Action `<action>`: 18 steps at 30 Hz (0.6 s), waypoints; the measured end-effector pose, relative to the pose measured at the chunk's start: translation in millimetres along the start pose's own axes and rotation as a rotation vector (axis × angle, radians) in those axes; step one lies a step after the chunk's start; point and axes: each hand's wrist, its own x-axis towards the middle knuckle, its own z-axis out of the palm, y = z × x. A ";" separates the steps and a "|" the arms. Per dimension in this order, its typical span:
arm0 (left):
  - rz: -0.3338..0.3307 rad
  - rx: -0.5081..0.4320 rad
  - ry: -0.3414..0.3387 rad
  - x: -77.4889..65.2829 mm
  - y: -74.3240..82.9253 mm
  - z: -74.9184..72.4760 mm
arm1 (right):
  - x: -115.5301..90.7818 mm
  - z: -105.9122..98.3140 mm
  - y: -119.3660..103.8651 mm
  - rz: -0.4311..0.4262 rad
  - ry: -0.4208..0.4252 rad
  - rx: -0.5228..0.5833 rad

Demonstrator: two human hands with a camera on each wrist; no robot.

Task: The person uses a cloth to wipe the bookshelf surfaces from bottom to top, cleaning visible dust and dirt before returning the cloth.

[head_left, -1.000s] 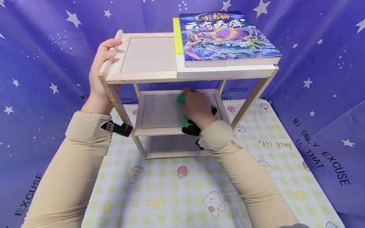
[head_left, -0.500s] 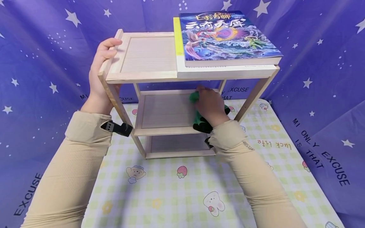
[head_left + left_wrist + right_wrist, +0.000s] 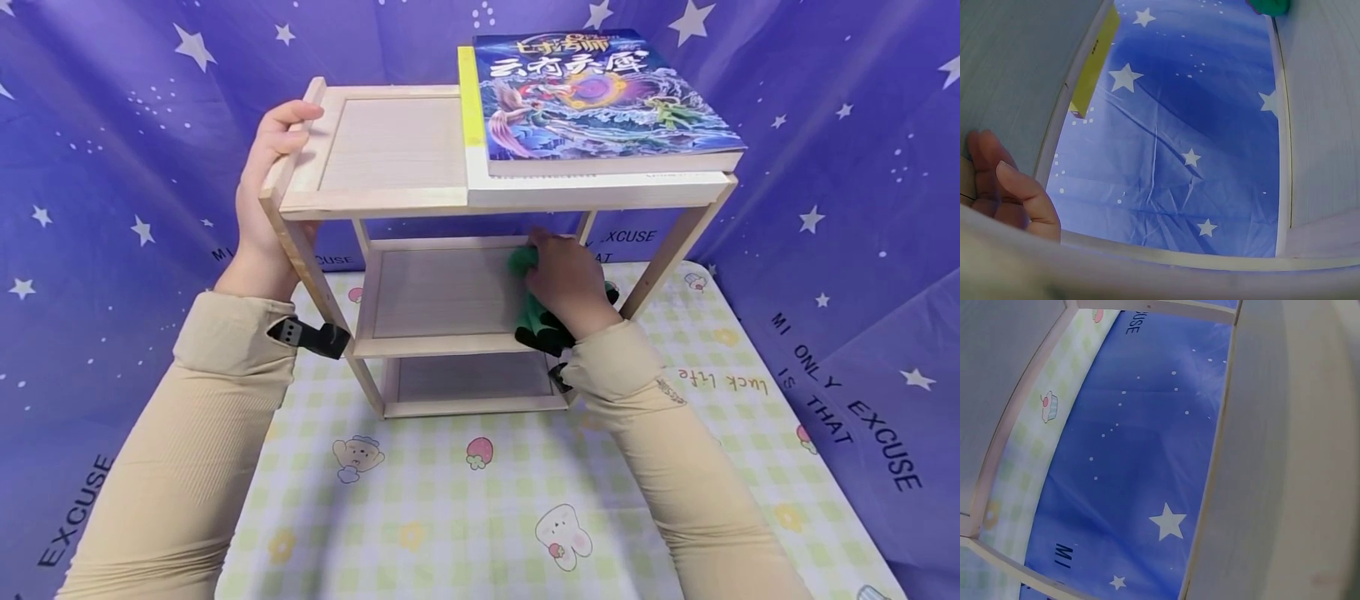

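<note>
at left of the frame, the left hand [image 3: 266, 187] grips the wooden rack [image 3: 401, 198], seemingly bracing it; right of centre, the right hand [image 3: 568, 279] presses the green cloth [image 3: 533, 317] against the middle shelf [image 3: 446, 292], finger curl unclear.

The green cloth [image 3: 534, 315] I hold is matt fabric; the shelf unit [image 3: 450, 292], smooth matt wood; my sleeves [image 3: 180, 442], partly ribbed fabric.
</note>
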 end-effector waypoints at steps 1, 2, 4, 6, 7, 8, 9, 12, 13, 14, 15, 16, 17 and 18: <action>-0.001 0.003 -0.001 -0.1 0.0 0.1 | -0.8 -0.7 1.0 -0.003 -0.001 -0.001; -0.002 0.002 -0.001 -0.2 0.0 0.3 | -1.8 -1.4 1.9 -0.004 -0.002 0.001; -0.001 -0.007 0.000 -0.5 0.2 0.5 | -4.1 -2.8 2.5 -0.009 -0.006 0.003; 0.006 -0.006 0.001 -0.9 0.0 0.3 | -5.9 -3.6 2.8 -0.011 -0.011 0.000; 0.008 -0.008 0.001 -1.2 -0.1 0.1 | -7.1 -4.1 3.0 -0.009 -0.013 -0.001; 0.011 -0.004 0.002 -1.5 -0.4 -0.2 | -8.4 -4.7 3.1 -0.010 -0.015 -0.001; 0.013 0.000 0.002 -1.8 -0.6 -0.7 | -9.6 -5.0 3.3 -0.008 -0.016 -0.001; 0.015 0.010 0.003 -2.7 -0.9 -1.8 | -14.4 -5.7 4.3 -0.009 -0.020 -0.006; 0.015 0.022 -0.001 -3.0 -0.7 -2.2 | -16.3 -5.7 4.8 -0.010 -0.018 -0.008; 0.015 0.028 -0.002 -3.2 -0.6 -2.4 | -18.1 -5.6 5.2 -0.015 -0.014 -0.007; 0.013 0.031 -0.003 -3.3 -0.3 -2.4 | -19.8 -5.3 5.7 -0.018 -0.008 -0.009; 0.011 0.032 -0.005 -3.3 0.0 -2.3 | -21.6 -5.1 6.0 -0.024 -0.002 -0.009; 0.011 0.033 -0.006 -3.2 0.2 -2.1 | -23.3 -4.9 6.2 -0.031 0.005 -0.009; 0.010 0.034 -0.005 -3.1 0.5 -2.0 | -24.9 -4.7 6.4 -0.034 0.013 -0.009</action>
